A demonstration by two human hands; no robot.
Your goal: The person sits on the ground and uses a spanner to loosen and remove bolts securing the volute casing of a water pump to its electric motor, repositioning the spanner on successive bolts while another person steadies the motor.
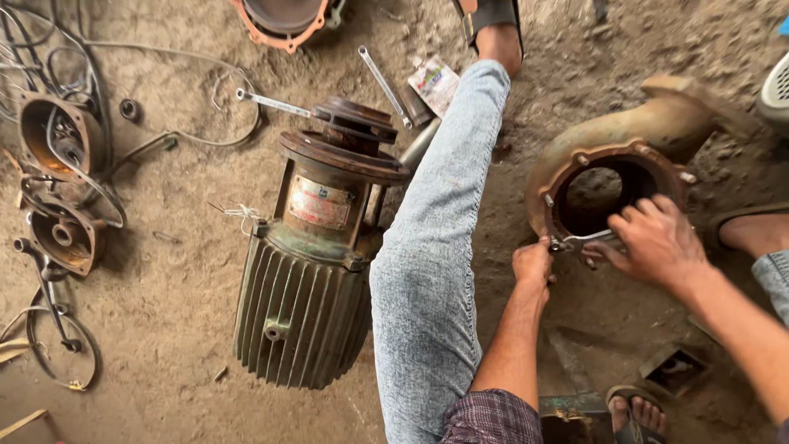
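1. Head cam: our left hand (pixel 532 263) is pinched on the rim of the rusty pump casing (pixel 575 164), which lies on the dirt floor (pixel 164 271).
2. Right hand (pixel 653 238) is closed on a wrench (pixel 579 241) at the same rim.
3. Green motor (pixel 308 279) stands nearby, left of our jeans leg (pixel 436 247).

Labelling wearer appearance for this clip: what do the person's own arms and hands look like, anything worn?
Both forearms are bare: no sleeves, gloves, watch or rings visible. The left hand and right hand are bare too. The only clothing in view is light-blue jeans, a dark checked garment at the bottom edge, and sandals.
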